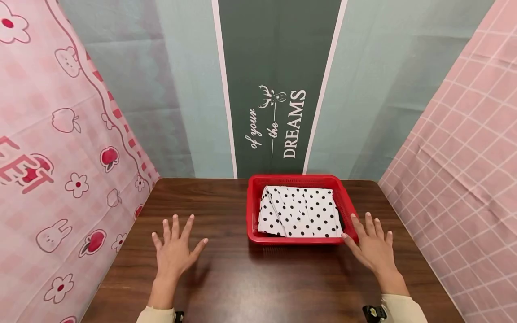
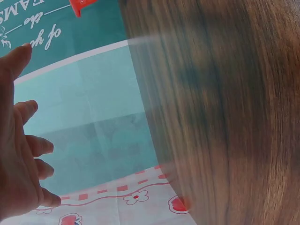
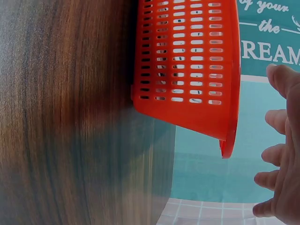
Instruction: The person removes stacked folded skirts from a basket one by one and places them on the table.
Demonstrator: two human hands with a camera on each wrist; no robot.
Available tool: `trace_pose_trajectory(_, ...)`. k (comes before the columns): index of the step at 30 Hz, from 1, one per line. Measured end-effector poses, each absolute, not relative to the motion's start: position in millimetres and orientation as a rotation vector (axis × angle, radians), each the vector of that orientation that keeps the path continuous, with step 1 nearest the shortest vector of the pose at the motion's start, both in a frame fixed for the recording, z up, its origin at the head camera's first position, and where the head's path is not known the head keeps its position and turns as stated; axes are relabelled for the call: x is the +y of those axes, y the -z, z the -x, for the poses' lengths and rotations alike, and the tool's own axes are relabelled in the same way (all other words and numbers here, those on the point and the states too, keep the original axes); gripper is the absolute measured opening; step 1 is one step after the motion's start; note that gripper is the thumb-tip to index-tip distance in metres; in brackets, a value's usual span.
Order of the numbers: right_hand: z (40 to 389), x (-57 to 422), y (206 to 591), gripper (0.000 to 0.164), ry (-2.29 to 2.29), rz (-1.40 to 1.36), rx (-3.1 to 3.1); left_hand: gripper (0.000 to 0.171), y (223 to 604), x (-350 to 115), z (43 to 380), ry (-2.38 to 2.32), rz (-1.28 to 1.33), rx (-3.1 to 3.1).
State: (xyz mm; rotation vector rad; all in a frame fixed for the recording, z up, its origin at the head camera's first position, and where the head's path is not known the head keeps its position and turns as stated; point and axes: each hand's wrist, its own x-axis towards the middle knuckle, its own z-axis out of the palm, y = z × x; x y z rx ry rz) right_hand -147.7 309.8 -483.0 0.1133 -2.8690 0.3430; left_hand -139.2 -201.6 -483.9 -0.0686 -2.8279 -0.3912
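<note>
A red plastic basket (image 1: 299, 241) with slotted walls stands on the brown wooden table (image 1: 218, 287), right of the middle. Folded white cloth with black dots (image 1: 300, 213) lies inside it; how many pieces there are I cannot tell. My left hand (image 1: 174, 253) hovers over the table to the left of the basket, fingers spread and holding nothing. By the basket's front right corner is my right hand (image 1: 373, 251), its fingers also spread and its palm bare. In the right wrist view the basket's side (image 3: 187, 61) appears near that hand, with a gap between them.
Behind the table hangs a green curtain (image 1: 278, 54) with white lettering. A pink curtain with fruit and flower prints (image 1: 76, 148) borders the left side, and a pink checked one (image 1: 464, 170) the right. Dark bands (image 1: 373, 312) circle both wrists.
</note>
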Motion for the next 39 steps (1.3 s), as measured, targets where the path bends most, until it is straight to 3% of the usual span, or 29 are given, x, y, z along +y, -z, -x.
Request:
trace_pose_trajectory(11,145,307,478,0.071,-0.392,-0.121,-2.861,0.083,480,-200,139,0.422,0.064,-2.822)
trace_pose_trajectory(21,140,301,463,0.067,-0.66,-0.17,-2.819,0.073,476,-197,136,0.631,0.087,-2.725)
trace_pose_trajectory(39,150,301,455,0.066,-1.104,-0.122,-2.853,0.071,473,-180,137,1.172,0.203,-2.666)
